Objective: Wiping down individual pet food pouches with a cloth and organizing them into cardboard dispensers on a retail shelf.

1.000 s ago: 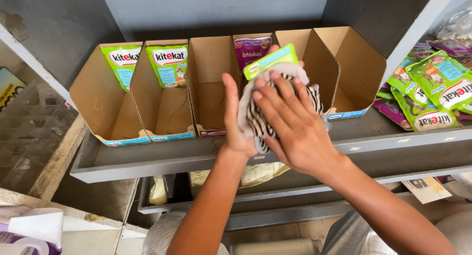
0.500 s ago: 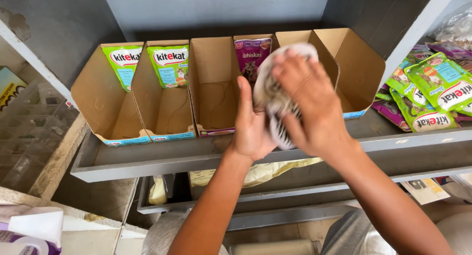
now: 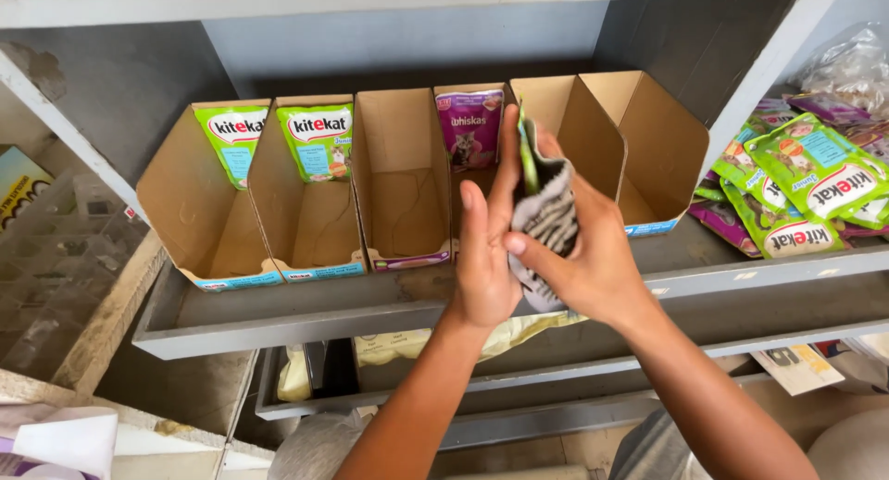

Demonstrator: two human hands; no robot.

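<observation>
My right hand grips a striped black-and-white cloth wrapped round a green pouch, held upright in front of the shelf. My left hand lies flat against the left side of that bundle, fingers straight. Both hands hover before a row of open cardboard display boxes on the grey shelf. Two green pouches stand at the back of the left boxes, and a purple pouch stands in a middle one.
Loose green and purple pouches are piled at the right end of the shelf. A lower shelf holds pale bags. A wooden edge and white paper lie at the lower left.
The cloth bundle has turned from lying flat to standing on edge. My right hand has rolled to grip it from the right, and my left hand now presses its left side.
</observation>
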